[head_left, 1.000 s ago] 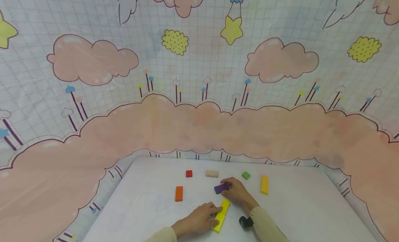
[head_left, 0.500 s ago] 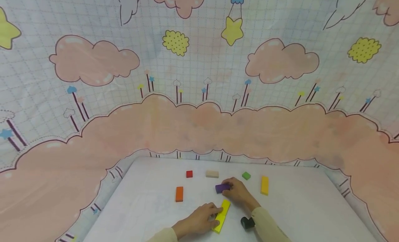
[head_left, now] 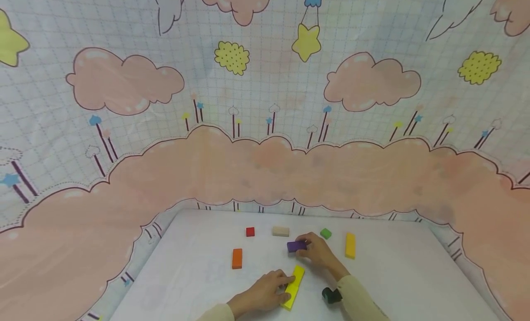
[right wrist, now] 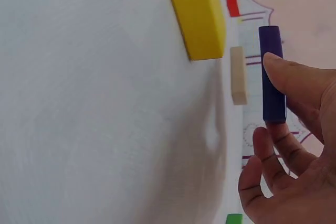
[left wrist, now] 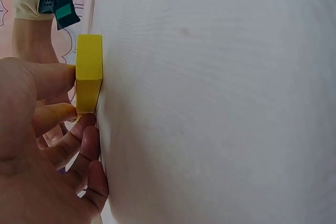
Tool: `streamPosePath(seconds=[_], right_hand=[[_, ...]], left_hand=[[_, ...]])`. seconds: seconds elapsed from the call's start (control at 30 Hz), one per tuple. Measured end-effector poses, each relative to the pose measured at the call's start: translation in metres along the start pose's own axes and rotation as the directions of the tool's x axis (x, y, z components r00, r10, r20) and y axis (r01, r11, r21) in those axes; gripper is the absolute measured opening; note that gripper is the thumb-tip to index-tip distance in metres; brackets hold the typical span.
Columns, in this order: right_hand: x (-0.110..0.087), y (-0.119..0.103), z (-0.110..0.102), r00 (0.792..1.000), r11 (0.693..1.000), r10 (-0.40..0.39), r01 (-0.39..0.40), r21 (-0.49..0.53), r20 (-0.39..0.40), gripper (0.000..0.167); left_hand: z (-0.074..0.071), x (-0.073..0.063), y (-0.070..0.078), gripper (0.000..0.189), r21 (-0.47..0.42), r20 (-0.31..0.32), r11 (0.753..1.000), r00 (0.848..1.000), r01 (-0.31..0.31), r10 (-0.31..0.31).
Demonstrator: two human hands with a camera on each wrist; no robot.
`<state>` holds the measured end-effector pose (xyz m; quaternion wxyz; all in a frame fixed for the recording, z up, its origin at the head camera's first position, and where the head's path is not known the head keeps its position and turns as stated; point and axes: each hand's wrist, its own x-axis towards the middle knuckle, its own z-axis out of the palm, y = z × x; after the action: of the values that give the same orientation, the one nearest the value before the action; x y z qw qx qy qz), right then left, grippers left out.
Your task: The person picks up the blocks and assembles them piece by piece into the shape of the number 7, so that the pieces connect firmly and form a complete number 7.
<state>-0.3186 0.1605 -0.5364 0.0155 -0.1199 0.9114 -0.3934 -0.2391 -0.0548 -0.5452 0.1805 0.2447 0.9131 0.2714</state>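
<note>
Near the front of the white table (head_left: 174, 284), two bright yellow blocks (head_left: 296, 273) lie end to end, slightly offset. My left hand (head_left: 265, 291) rests against them from the left, thumb and index finger pressing on their tops. In the left wrist view, the near end of a yellow block (left wrist: 90, 59) faces me, and the other fingers curl beside its left side. Beyond, my right hand (head_left: 319, 253) pinches a purple block (head_left: 295, 246) by its right end. The right wrist view shows the thumb (right wrist: 281, 69) along that purple block (right wrist: 271, 95).
Behind stand a red cube (head_left: 250, 232), a beige block (head_left: 280, 231) and a green block (head_left: 325, 233). An orange block (head_left: 237, 259) lies left, an orange-yellow block (head_left: 350, 245) right. A dark green device (head_left: 331, 295) sits at the right wrist. A patterned cloth (head_left: 265, 169) surrounds the table.
The purple block has shifted slightly right and away, turning from slanted to nearly level with my right hand. My left hand and the yellow blocks have stayed in place.
</note>
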Motion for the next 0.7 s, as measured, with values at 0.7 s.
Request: streamPosePath(seconds=[0.7], right_hand=[[-0.014,-0.011,-0.02,0.996,0.999,-0.025,0.027,0.026,-0.08,0.029]], left_hand=[[0.0,0.0,0.004,0.048,0.002,-0.007,1.0,0.999,0.031,-0.031]])
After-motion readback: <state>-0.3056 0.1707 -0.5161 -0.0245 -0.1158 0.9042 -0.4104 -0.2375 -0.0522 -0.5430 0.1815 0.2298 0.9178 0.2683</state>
